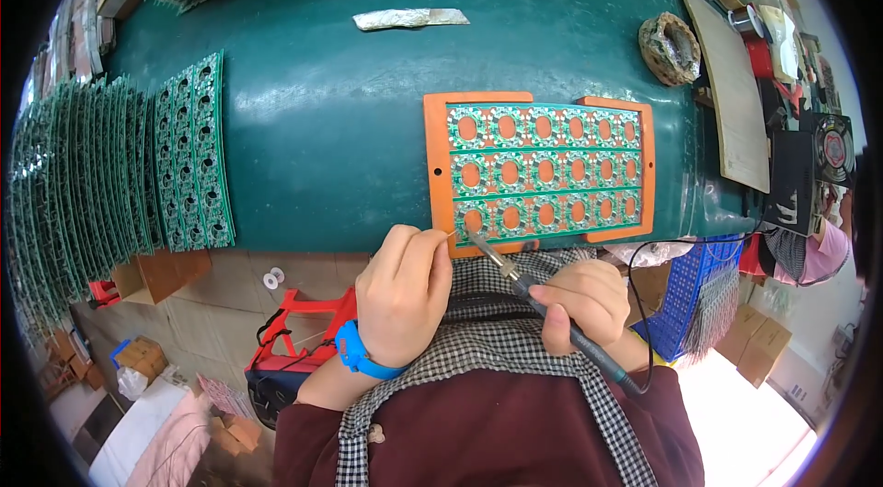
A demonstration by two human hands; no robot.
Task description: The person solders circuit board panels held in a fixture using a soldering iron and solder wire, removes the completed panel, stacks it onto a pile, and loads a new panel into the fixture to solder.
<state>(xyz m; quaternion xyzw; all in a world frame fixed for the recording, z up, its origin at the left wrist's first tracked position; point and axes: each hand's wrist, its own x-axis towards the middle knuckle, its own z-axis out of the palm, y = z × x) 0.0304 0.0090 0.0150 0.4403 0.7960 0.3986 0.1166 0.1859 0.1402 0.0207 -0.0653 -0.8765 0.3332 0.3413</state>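
My right hand [589,305] is closed round the dark handle of a soldering iron [526,285], whose cable runs off to the right. The iron's metal tip points at the lower left corner of a green circuit board panel [529,155]. My left hand [403,289], with a blue watch on its wrist, pinches a thin strand of solder wire [452,235] by that same corner. The wire is mostly hidden by the fingers. The panel lies flat in an orange frame [439,156], and its rows of round openings show the orange base.
Stacked circuit board panels [83,183] stand at the left, with more along the far edge. A crumpled silvery strip [411,19] lies beyond the frame. At the right are a rough stone-like bowl [670,49], a wooden board [731,91] and a blue crate [685,294] below table level.
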